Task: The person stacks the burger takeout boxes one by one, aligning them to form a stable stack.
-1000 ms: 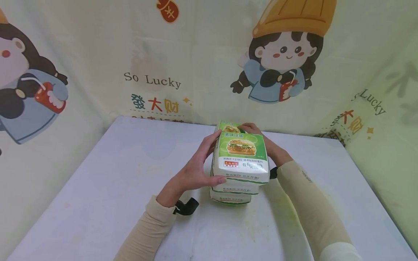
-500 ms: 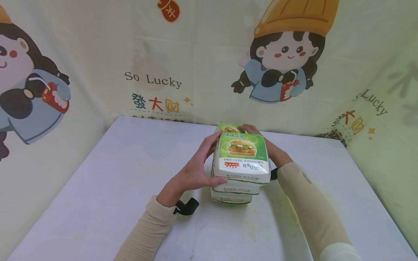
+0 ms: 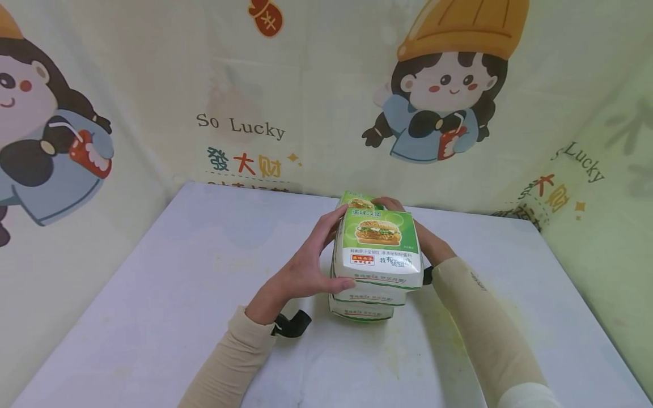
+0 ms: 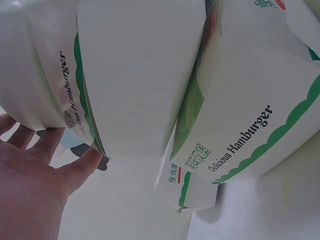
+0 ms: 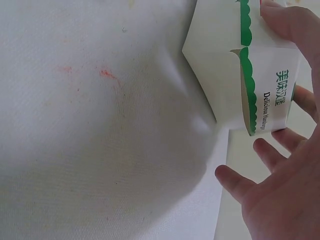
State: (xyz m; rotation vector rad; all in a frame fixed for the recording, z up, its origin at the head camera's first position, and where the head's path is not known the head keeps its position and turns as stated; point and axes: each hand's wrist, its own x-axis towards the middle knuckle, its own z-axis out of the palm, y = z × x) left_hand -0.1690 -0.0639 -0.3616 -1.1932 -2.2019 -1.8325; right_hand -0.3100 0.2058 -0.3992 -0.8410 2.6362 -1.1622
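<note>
Three white-and-green paper hamburger boxes stand stacked near the table's middle, the top box (image 3: 381, 243) set slightly askew over the bottom box (image 3: 361, 311). My left hand (image 3: 301, 269) holds the top box from its left side, thumb along the front and fingers toward the back. Another hamburger box (image 3: 359, 200) shows its green lid behind the stack. At this rear box my right hand (image 3: 395, 205) reaches round from the right, mostly hidden by the stack. The right wrist view shows its thumb over a hamburger box (image 5: 270, 90) and fingers at the far side, some spread apart.
A white-covered table (image 3: 178, 294) carries the boxes, with faint yellowish stains on the right. Printed cloth walls (image 3: 316, 113) with cartoon figures rise behind and at both sides, close behind the rear box. Black wrist gear (image 3: 293, 324) sits by my left cuff.
</note>
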